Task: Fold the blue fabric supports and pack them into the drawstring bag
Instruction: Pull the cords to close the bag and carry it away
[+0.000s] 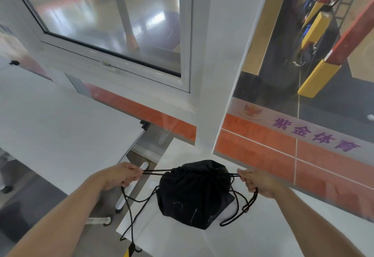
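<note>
A black drawstring bag point(195, 194) sits bulging on a white table point(253, 234), its mouth gathered shut at the top. My left hand point(121, 177) grips the black cord on the bag's left side, pulled taut. My right hand point(256, 182) grips the cord on the right side. Loose loops of cord point(240, 210) hang down from both hands onto the table. No blue fabric supports are visible; the bag's contents are hidden.
A white window frame point(186, 58) and a white pillar point(218, 87) rise just behind the table. Another white tabletop point(60, 127) lies to the left across a gap. Glass with orange bands and purple lettering point(315, 135) runs along the right.
</note>
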`<control>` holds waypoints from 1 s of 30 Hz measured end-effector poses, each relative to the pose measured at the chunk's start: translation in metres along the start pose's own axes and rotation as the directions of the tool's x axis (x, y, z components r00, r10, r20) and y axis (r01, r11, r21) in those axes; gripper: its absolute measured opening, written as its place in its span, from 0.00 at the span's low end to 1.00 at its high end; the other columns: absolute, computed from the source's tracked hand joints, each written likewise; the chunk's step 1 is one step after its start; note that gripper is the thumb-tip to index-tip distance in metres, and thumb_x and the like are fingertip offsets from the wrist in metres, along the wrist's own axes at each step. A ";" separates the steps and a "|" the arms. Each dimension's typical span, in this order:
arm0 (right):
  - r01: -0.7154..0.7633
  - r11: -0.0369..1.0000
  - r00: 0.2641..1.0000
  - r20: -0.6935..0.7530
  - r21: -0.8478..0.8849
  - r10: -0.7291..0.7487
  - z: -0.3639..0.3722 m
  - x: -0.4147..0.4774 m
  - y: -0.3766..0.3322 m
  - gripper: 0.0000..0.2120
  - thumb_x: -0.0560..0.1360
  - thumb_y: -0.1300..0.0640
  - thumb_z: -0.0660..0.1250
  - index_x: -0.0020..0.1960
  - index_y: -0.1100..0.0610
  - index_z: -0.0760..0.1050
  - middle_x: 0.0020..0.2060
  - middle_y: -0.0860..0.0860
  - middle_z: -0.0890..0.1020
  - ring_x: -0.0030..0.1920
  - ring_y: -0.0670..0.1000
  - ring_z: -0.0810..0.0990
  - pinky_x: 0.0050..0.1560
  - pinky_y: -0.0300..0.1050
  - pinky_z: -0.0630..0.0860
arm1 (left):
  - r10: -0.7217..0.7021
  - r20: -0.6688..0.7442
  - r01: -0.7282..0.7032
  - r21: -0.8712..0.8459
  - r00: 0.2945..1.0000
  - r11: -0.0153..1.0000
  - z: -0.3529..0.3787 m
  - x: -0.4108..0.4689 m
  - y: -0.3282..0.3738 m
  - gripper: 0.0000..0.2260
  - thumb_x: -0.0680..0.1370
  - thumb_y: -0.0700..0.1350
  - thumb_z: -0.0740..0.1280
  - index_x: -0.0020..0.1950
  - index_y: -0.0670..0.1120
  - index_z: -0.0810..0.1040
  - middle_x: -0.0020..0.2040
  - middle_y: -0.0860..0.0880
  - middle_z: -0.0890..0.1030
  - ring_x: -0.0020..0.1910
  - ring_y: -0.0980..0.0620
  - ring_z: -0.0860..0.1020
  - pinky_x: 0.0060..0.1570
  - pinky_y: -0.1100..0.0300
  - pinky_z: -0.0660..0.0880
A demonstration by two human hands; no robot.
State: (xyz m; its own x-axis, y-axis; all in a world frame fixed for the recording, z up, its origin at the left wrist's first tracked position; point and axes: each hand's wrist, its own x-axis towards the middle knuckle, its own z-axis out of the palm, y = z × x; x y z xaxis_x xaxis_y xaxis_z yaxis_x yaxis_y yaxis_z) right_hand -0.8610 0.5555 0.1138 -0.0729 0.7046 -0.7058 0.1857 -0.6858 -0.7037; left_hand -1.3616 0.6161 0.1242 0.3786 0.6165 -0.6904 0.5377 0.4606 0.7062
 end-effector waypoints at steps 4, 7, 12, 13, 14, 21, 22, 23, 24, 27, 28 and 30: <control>0.000 0.998 0.986 0.164 -0.066 0.011 0.005 -0.024 -0.002 0.20 0.80 0.49 0.68 0.33 0.55 0.70 0.30 0.51 0.59 0.31 0.50 0.57 0.35 0.44 0.57 | -0.303 0.292 0.235 0.245 0.907 0.941 0.023 0.006 -0.003 0.15 0.77 0.54 0.66 0.49 0.42 0.81 0.40 0.46 0.81 0.39 0.48 0.77 0.46 0.53 0.74; -0.011 0.987 0.936 0.345 -0.159 0.066 0.012 -0.038 -0.004 0.18 0.81 0.50 0.66 0.35 0.56 0.73 0.29 0.51 0.62 0.30 0.51 0.61 0.37 0.44 0.65 | -0.304 0.440 0.252 0.173 0.845 0.952 0.063 0.020 0.026 0.22 0.80 0.55 0.62 0.62 0.38 0.79 0.52 0.40 0.84 0.48 0.43 0.82 0.57 0.52 0.77; -0.131 0.956 0.840 0.484 -0.262 0.248 0.010 -0.048 -0.001 0.15 0.80 0.48 0.66 0.45 0.60 0.80 0.34 0.55 0.77 0.35 0.54 0.77 0.44 0.47 0.74 | -0.128 0.336 0.079 0.156 0.933 0.985 0.106 0.035 0.071 0.20 0.80 0.60 0.64 0.52 0.42 0.80 0.35 0.49 0.75 0.34 0.52 0.72 0.45 0.56 0.71; -0.165 0.948 0.829 0.483 -0.271 0.282 0.010 -0.047 0.001 0.18 0.81 0.45 0.64 0.50 0.61 0.81 0.38 0.56 0.81 0.39 0.55 0.81 0.48 0.48 0.77 | -0.101 0.316 0.037 0.202 0.943 0.979 0.108 0.035 0.076 0.18 0.81 0.59 0.64 0.50 0.43 0.80 0.32 0.50 0.71 0.31 0.53 0.68 0.42 0.56 0.69; -0.195 0.944 0.831 0.466 -0.266 0.303 0.012 -0.046 0.002 0.22 0.81 0.41 0.62 0.54 0.61 0.80 0.42 0.58 0.83 0.44 0.57 0.82 0.51 0.49 0.78 | -0.081 0.310 0.006 0.236 0.947 0.972 0.110 0.033 0.081 0.17 0.81 0.57 0.63 0.47 0.44 0.79 0.30 0.51 0.68 0.30 0.54 0.66 0.39 0.57 0.67; -0.103 0.992 0.973 0.198 -0.071 0.115 0.049 -0.019 0.002 0.21 0.77 0.40 0.69 0.38 0.55 0.71 0.29 0.49 0.61 0.28 0.49 0.57 0.30 0.41 0.56 | 0.024 0.212 -0.091 0.313 0.977 0.945 0.103 0.014 0.099 0.19 0.84 0.56 0.59 0.42 0.45 0.76 0.28 0.51 0.65 0.27 0.54 0.62 0.35 0.63 0.65; -0.047 0.996 0.979 0.196 -0.073 0.061 0.048 -0.018 -0.001 0.22 0.77 0.41 0.69 0.35 0.53 0.67 0.30 0.50 0.59 0.29 0.49 0.55 0.30 0.41 0.55 | 0.049 0.177 -0.102 0.303 0.983 0.948 0.097 0.012 0.096 0.19 0.84 0.56 0.59 0.40 0.45 0.74 0.29 0.51 0.65 0.28 0.54 0.61 0.33 0.63 0.64; 0.005 0.998 0.982 0.188 -0.056 0.006 0.042 -0.018 -0.005 0.23 0.77 0.41 0.69 0.33 0.53 0.65 0.30 0.51 0.58 0.30 0.50 0.54 0.30 0.42 0.54 | 0.080 0.151 -0.119 0.275 0.985 0.954 0.088 0.010 0.093 0.18 0.84 0.56 0.60 0.38 0.47 0.72 0.30 0.50 0.64 0.28 0.53 0.60 0.32 0.63 0.63; 0.042 0.999 0.985 0.168 -0.032 -0.036 0.033 -0.021 -0.009 0.23 0.77 0.42 0.70 0.33 0.53 0.65 0.31 0.52 0.57 0.31 0.51 0.53 0.30 0.42 0.53 | 0.105 0.129 -0.133 0.238 0.986 0.962 0.077 0.007 0.087 0.18 0.84 0.55 0.60 0.37 0.47 0.70 0.31 0.50 0.63 0.30 0.53 0.58 0.33 0.63 0.61; 0.076 0.997 0.993 0.095 -0.020 -0.074 0.000 -0.036 -0.011 0.21 0.74 0.43 0.70 0.34 0.51 0.63 0.30 0.50 0.56 0.31 0.51 0.51 0.31 0.45 0.49 | 0.123 0.082 -0.134 0.154 0.989 0.979 0.039 0.000 0.061 0.15 0.83 0.53 0.62 0.41 0.45 0.71 0.36 0.46 0.62 0.33 0.51 0.58 0.33 0.62 0.59; 0.080 0.996 0.993 0.088 -0.029 -0.077 -0.006 -0.040 -0.009 0.21 0.74 0.43 0.70 0.33 0.51 0.61 0.30 0.50 0.56 0.31 0.51 0.51 0.31 0.45 0.49 | 0.111 0.073 -0.121 0.141 0.991 0.983 0.033 -0.001 0.052 0.15 0.83 0.54 0.63 0.43 0.44 0.73 0.37 0.45 0.62 0.34 0.51 0.58 0.33 0.62 0.59; 0.080 0.996 0.995 0.063 -0.043 -0.077 -0.005 -0.040 -0.002 0.23 0.74 0.44 0.70 0.33 0.50 0.60 0.29 0.50 0.56 0.30 0.50 0.51 0.31 0.46 0.49 | 0.066 0.048 -0.072 0.138 0.997 0.988 0.031 0.002 0.035 0.16 0.81 0.58 0.65 0.43 0.46 0.73 0.37 0.46 0.63 0.35 0.49 0.59 0.33 0.61 0.58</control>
State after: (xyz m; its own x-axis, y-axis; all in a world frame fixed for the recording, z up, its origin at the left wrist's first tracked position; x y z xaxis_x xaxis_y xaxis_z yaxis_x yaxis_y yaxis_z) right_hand -0.8536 0.5293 0.1440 -0.1490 0.7423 -0.6533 0.2212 -0.6189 -0.7537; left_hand -1.3187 0.6131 0.1424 0.4491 0.6137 -0.6493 0.6078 0.3229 0.7255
